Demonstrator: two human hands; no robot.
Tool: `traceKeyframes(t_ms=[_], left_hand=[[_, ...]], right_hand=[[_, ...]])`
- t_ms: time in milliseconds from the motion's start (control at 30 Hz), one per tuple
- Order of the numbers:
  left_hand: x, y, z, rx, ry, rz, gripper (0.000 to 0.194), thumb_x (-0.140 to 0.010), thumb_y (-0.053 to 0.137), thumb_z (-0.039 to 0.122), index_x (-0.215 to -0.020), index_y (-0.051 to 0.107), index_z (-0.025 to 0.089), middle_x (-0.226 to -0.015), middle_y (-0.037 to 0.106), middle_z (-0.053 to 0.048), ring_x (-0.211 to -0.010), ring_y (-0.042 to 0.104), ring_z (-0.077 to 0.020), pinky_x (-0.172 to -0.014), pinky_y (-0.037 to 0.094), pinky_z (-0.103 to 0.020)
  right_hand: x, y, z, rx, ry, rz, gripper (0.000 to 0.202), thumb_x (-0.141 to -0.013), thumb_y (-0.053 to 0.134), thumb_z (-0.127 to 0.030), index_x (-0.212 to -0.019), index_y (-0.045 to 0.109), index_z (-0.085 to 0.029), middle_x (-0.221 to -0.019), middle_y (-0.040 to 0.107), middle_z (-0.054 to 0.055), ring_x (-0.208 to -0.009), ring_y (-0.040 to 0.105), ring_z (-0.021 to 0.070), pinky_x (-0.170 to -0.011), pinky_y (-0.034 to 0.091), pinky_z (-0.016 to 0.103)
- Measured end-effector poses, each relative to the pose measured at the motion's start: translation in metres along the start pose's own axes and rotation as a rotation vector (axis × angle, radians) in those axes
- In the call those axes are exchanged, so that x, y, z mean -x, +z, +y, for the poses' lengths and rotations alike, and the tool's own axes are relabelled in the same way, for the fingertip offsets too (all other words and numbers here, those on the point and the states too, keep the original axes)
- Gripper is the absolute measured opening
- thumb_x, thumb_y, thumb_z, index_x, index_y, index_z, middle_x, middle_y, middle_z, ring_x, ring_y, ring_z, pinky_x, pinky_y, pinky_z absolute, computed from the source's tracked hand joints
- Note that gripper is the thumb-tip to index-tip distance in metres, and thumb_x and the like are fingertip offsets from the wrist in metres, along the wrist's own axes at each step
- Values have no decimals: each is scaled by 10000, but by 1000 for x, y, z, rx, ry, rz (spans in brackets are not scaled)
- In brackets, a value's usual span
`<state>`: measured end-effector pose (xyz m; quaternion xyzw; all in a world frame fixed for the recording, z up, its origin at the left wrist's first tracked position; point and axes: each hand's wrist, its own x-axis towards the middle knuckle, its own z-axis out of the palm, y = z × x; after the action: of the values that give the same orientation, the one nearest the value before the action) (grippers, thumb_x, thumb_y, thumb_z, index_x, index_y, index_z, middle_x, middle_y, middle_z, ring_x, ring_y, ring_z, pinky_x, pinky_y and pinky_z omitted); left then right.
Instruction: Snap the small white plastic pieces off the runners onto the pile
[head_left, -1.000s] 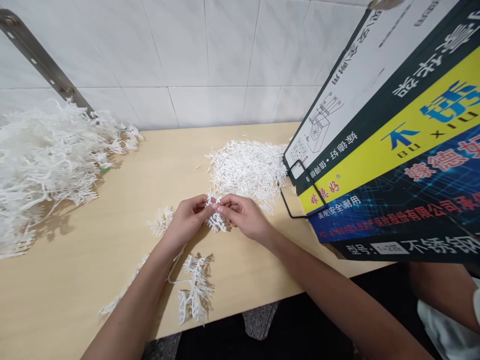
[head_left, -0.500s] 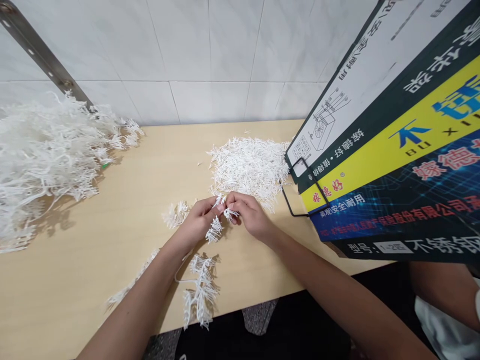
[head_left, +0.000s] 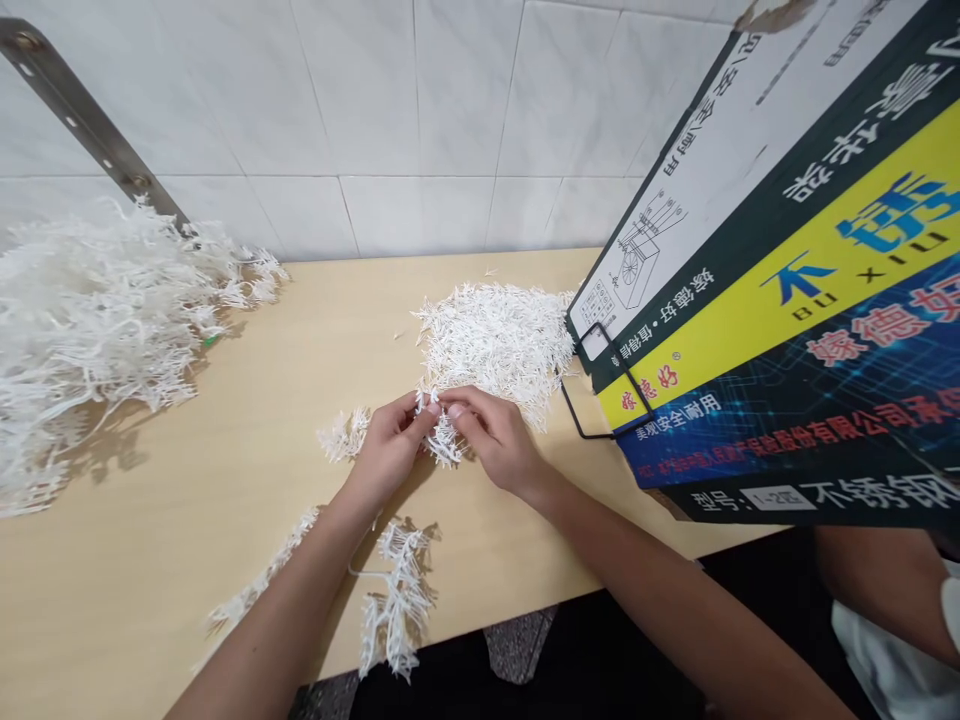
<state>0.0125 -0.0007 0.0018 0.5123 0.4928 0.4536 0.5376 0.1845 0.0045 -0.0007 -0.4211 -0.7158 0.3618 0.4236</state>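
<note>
Between my hands is a white, bristly plastic cluster with many thin prongs. My left hand pinches it between thumb and fingers. From the other side, the thumb and forefinger of my right hand close on its edge; the fingertips partly hide the contact. Just beyond lies a low pile of loose, tiny white pieces. A small white cluster rests left of my left hand. Nearer to me are a branched white bunch and a long bristly strip, partly behind my left forearm.
A large heap of white bristly plastic covers the table's left side. At right a big printed carton leans over the table, with a black wire frame at its corner. A metal bracket meets the tiled wall. Another person's arm shows lower right.
The cluster has turned in my fingers and now hangs between both hands. My right fingers have shifted and straightened along its top. The view has tilted slightly.
</note>
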Motion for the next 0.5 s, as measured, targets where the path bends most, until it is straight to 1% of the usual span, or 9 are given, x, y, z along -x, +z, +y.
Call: traceKeyframes(t_ms=[33, 100, 200, 300, 400, 500], left_hand=[[0, -1, -1, -15, 12, 18, 362, -876, 706, 501, -759, 590, 178, -620, 427, 42, -565, 388, -111, -538, 311, -254], [0, -2, -2, -35, 21, 51, 372, -883, 702, 490, -732, 561, 181, -624, 435, 41, -568, 398, -110, -541, 318, -252], [0, -3, -3, -48, 16, 55, 364, -890, 697, 472, -727, 543, 185, -621, 431, 44, -568, 407, -110, -541, 330, -246], [0, -4, -4, -54, 10, 49, 341, -889, 697, 470, -751, 571, 183, -622, 442, 44, -565, 410, -111, -539, 338, -241], [1, -4, -3, -57, 15, 36, 326, -895, 690, 465, -771, 595, 179, -644, 493, 34, -571, 437, -112, -556, 357, -241], [2, -5, 1, -47, 16, 0, 327, -902, 680, 472, -778, 610, 177, -624, 518, 30, -575, 485, -121, -577, 387, -246]], right_hand=[[0, 0, 0, 18, 2, -17, 254, -1012, 543, -367, -1176, 694, -244, -990, 734, 52, -839, 657, 187, -740, 483, 298], [0, 1, 3, 84, 8, -13, 206, -991, 577, -335, -1120, 709, -244, -929, 736, 37, -774, 639, 172, -693, 455, 283], [-2, 1, 7, 184, 6, 9, 163, -980, 566, -268, -1012, 720, -227, -857, 723, 21, -681, 591, 143, -649, 413, 270], [-2, 0, 8, 166, 17, -54, 176, -995, 566, -323, -1006, 711, -224, -782, 694, 1, -636, 568, 129, -611, 389, 254], [-2, -1, 6, 180, 4, -101, 188, -992, 590, -372, -993, 708, -226, -803, 699, -1, -655, 573, 127, -612, 389, 245], [-3, -2, 4, 221, -59, -87, 190, -1008, 564, -331, -977, 714, -218, -866, 715, 19, -728, 596, 140, -669, 416, 253]])
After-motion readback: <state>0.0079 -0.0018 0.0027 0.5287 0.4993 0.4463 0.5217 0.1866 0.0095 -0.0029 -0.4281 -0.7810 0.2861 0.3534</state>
